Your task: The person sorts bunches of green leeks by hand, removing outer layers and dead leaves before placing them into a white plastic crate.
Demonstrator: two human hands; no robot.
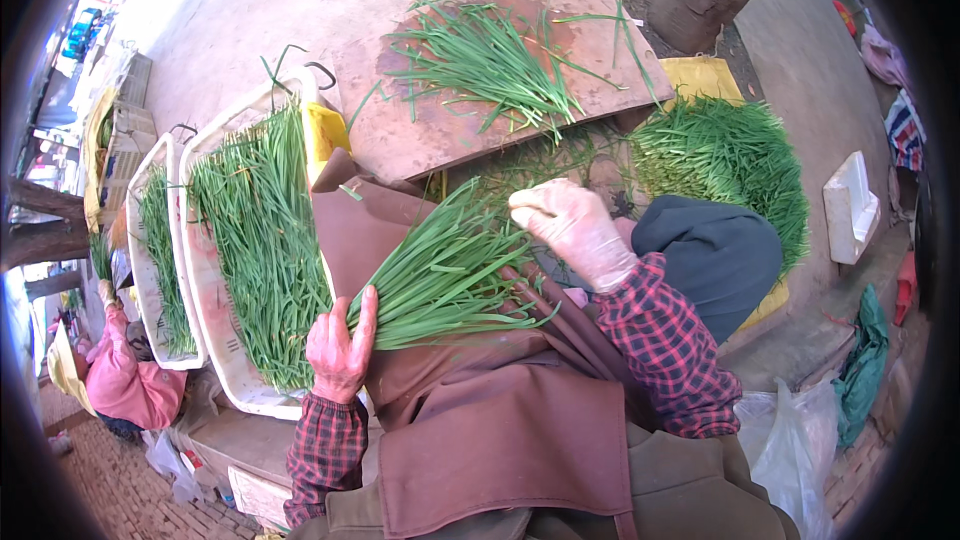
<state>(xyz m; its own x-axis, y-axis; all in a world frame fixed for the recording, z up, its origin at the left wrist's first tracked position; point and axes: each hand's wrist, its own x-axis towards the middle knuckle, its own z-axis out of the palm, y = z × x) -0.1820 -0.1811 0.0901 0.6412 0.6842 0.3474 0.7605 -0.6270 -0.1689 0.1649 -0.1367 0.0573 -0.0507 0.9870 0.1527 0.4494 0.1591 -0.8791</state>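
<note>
My left hand [340,345] grips the base of a thick bunch of green chives [445,275] that lies across my brown apron [500,410]. My right hand [575,225], in a thin pale glove, rests on the leafy tips of the same bunch, fingers curled over them. Both sleeves are red and black checked. To my left a white crate [215,340] holds chives laid lengthwise. A loose pile of chives [490,60] lies on a brown board [420,130] ahead of me.
A second white crate of chives [150,250] stands further left. A heap of chives [725,155] on a yellow sheet lies to the right, beside a white foam box [850,205]. A person in pink [125,380] crouches at lower left. Plastic bags [800,440] sit at lower right.
</note>
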